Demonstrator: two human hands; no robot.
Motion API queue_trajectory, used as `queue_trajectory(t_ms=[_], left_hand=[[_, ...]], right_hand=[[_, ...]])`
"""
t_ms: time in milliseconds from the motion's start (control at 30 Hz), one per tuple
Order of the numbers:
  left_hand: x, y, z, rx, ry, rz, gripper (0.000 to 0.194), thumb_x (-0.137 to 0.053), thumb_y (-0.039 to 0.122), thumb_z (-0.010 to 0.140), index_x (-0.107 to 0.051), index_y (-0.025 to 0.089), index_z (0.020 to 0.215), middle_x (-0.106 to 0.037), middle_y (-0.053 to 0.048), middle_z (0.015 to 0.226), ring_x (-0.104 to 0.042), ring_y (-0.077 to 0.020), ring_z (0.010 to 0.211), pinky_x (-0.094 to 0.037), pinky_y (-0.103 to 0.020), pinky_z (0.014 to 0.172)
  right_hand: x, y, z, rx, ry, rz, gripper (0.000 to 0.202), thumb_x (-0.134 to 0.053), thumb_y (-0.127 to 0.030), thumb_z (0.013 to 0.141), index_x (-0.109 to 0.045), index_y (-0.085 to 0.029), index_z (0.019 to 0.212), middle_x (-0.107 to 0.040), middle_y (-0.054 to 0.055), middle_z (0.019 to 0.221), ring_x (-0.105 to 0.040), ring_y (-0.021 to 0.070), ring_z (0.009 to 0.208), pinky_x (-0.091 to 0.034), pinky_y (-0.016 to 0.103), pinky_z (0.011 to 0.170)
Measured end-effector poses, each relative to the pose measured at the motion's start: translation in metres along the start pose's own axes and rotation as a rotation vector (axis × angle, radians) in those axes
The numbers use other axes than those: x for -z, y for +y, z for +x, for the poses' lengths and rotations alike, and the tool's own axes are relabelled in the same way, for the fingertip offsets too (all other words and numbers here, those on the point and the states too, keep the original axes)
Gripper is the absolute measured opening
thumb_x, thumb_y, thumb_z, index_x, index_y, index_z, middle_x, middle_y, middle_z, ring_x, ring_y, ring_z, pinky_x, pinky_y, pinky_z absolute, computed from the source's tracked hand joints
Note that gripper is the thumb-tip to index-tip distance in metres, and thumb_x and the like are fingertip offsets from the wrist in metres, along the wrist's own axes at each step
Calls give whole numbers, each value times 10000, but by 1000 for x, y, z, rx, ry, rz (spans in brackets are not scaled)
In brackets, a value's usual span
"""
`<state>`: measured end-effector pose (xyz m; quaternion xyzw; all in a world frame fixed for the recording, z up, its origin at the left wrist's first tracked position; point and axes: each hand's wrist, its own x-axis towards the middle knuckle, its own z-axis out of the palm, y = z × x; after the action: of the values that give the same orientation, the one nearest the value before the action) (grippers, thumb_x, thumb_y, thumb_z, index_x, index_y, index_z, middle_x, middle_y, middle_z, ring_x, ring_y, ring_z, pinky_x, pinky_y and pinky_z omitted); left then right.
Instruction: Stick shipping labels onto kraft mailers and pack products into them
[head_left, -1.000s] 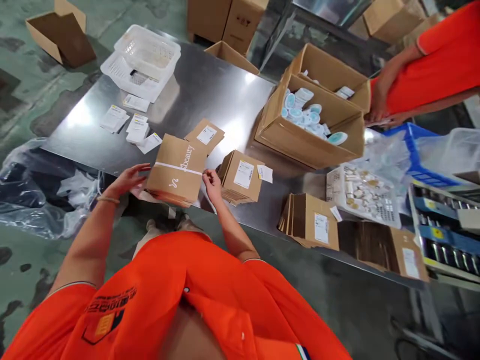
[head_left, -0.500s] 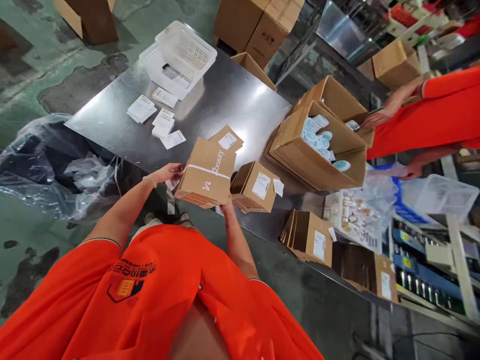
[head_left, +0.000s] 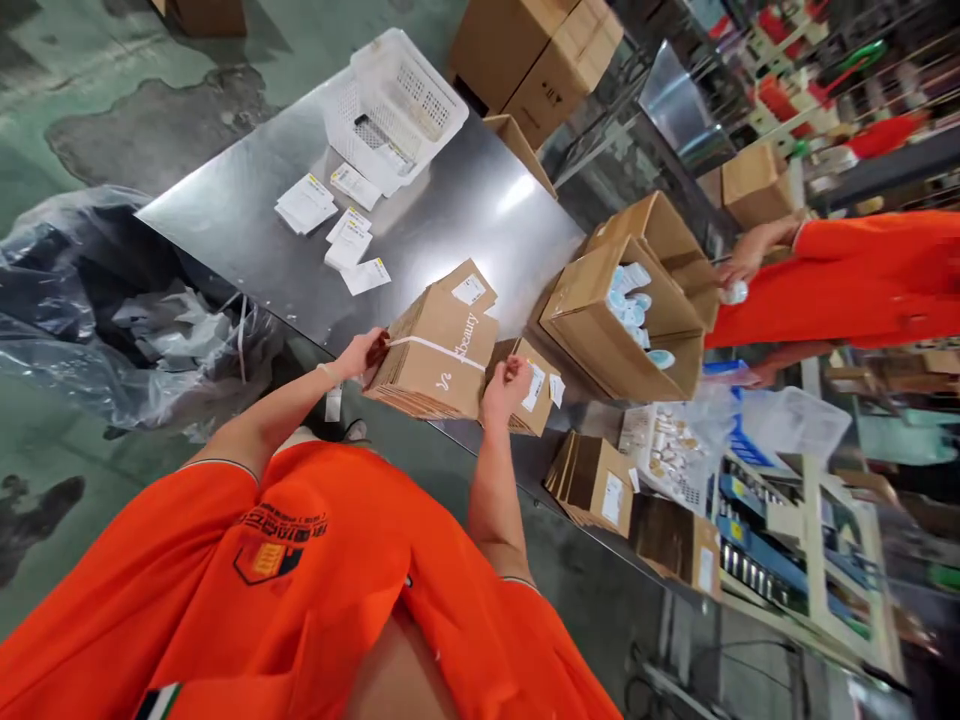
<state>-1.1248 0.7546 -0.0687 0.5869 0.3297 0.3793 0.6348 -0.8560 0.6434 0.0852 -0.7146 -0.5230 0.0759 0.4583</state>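
Observation:
A bundle of flat brown cartons [head_left: 427, 375], printed "beauty", sits tilted at the table's near edge. A white strap [head_left: 431, 347] runs across its top. My left hand [head_left: 366, 354] is closed at the bundle's left edge, its fingers pinching where the strap meets that edge. Just off the bundle's right side, my right hand [head_left: 504, 392] is raised with fingers curled together; anything between them is too small to make out. Behind that hand stands a second carton bundle [head_left: 531, 408] with a white label. A smaller labelled carton piece [head_left: 474, 286] lies at the first bundle's far side.
White cards [head_left: 306, 205] and a white plastic basket [head_left: 411, 165] lie on the steel table [head_left: 247, 215]. Open boxes [head_left: 585, 335] hold blue-white items. More carton bundles [head_left: 592, 490] line the right edge. A co-worker's hand [head_left: 746, 255] is beyond. A plastic-lined bin [head_left: 45, 330] stands left.
My right hand has come up from under the bundle's near right corner to beside its right edge, fingers now curled. My left hand stays at the left edge. The view has shifted.

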Motion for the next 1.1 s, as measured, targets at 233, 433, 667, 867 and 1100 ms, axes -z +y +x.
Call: queue_trajectory(t_ms=[233,433,667,867,1100], left_hand=[[-11,3,-6,11,219,33,238,-775,401,869,-754,176,796,-662,-24,723,-576,-196,755,-483,-328,754],[-9,1,-13,142,257,-129,279,-875,431,761,-813,159,774,-730,-39,758,-616,-191,772,-503,-308,735],[-12,9,-8,324,283,-258,407,-985,493,607,-757,160,660,-667,-21,649,-588,-167,671,-473,-300,677],[4,22,5,419,286,169,91,-846,236,699,-791,165,716,-758,-61,740,-709,-231,809,-576,-340,833],[41,30,-22,429,368,477,285,-806,204,802,-828,131,1076,-810,-129,971,-761,-312,1050,-564,-411,1069]], right_hand=[[-47,-23,18,270,-413,-133,233,-630,-439,1059,-693,-235,1154,-672,163,1263,-616,329,1263,-520,597,1195],[-48,-20,14,282,-415,-181,200,-605,-395,1087,-689,-234,1169,-640,170,1287,-593,328,1266,-524,601,1190],[-47,-26,12,274,-428,-223,236,-553,-389,1109,-685,-240,1235,-620,183,1339,-564,346,1324,-489,636,1221],[-49,-30,9,268,-442,-247,216,-575,-357,1100,-685,-220,1225,-619,189,1355,-581,348,1310,-492,627,1213],[-38,-11,22,212,-356,-23,263,-593,-399,1056,-683,-224,1230,-686,149,1291,-643,272,1247,-548,488,1141]])
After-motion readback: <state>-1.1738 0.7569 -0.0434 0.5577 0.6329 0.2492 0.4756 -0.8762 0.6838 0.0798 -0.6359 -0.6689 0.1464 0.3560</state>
